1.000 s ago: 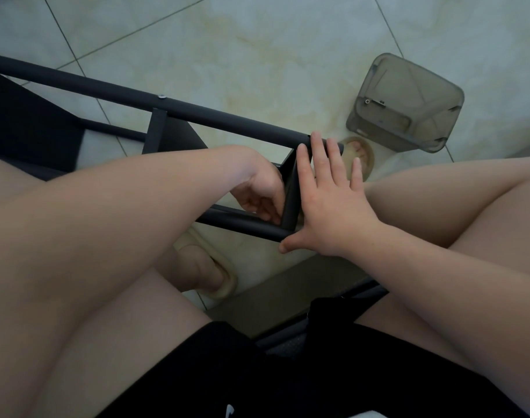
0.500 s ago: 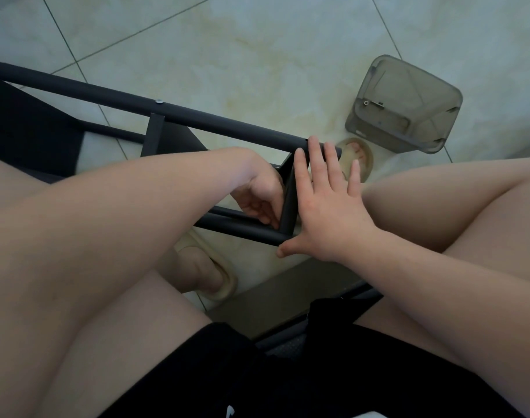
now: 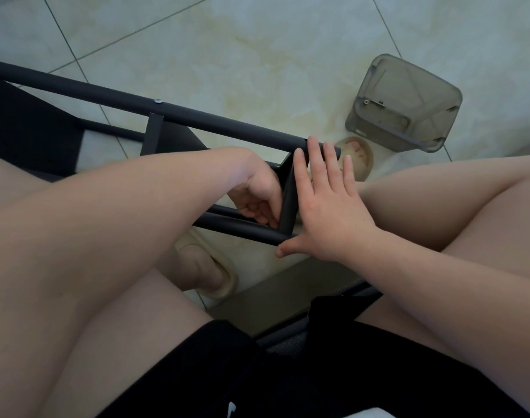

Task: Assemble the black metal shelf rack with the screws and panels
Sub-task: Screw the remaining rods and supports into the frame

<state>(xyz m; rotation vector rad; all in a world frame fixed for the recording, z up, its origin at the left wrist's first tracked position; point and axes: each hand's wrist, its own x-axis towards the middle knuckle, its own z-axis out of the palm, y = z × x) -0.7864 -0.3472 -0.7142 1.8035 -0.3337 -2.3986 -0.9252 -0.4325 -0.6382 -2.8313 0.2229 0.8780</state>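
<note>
The black metal rack [image 3: 113, 96] is tipped over and only partly built, and its long round top tube [image 3: 227, 126] runs slanted from the far left toward the middle. A small silver screw [image 3: 158, 100] sits on the upper side of this tube, and just under the screw a short flat strut [image 3: 153, 135] comes down from it. At the tube's right end a short end bar [image 3: 287, 200] goes down to a second tube [image 3: 242, 230] parallel to it, and a dark panel [image 3: 31, 131] fills the frame below the tube's left part.

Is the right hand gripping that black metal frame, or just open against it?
Open. The right hand lies flat, fingers straight and thumb spread, pressed against the short black metal crossbar; no finger curls round it.
</note>
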